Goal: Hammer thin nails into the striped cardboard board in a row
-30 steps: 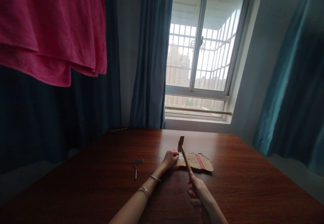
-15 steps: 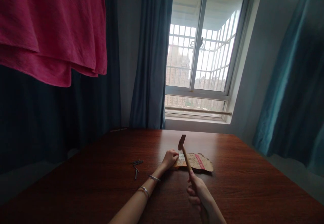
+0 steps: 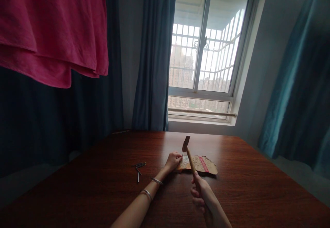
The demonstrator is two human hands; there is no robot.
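My right hand (image 3: pixel 205 197) is wrapped round the wooden handle of a small hammer (image 3: pixel 189 157), whose dark head is raised above the work. My left hand (image 3: pixel 173 161) rests on the left edge of a tan perforated piece (image 3: pixel 199 165) with a pink stripe, fingers pinched on a small upright thing I cannot make out, right under the hammer head. The piece lies flat on the brown wooden table (image 3: pixel 103 186). Two bracelets sit on my left wrist.
A few dark metal rods (image 3: pixel 139 168) lie on the table to the left of my left hand. A window with blue curtains stands behind the table's far edge. A pink cloth (image 3: pixel 51 29) hangs at the upper left.
The hammer head has risen a little and shifted slightly right. My right hand has drawn back a bit. My left hand has stayed in place.
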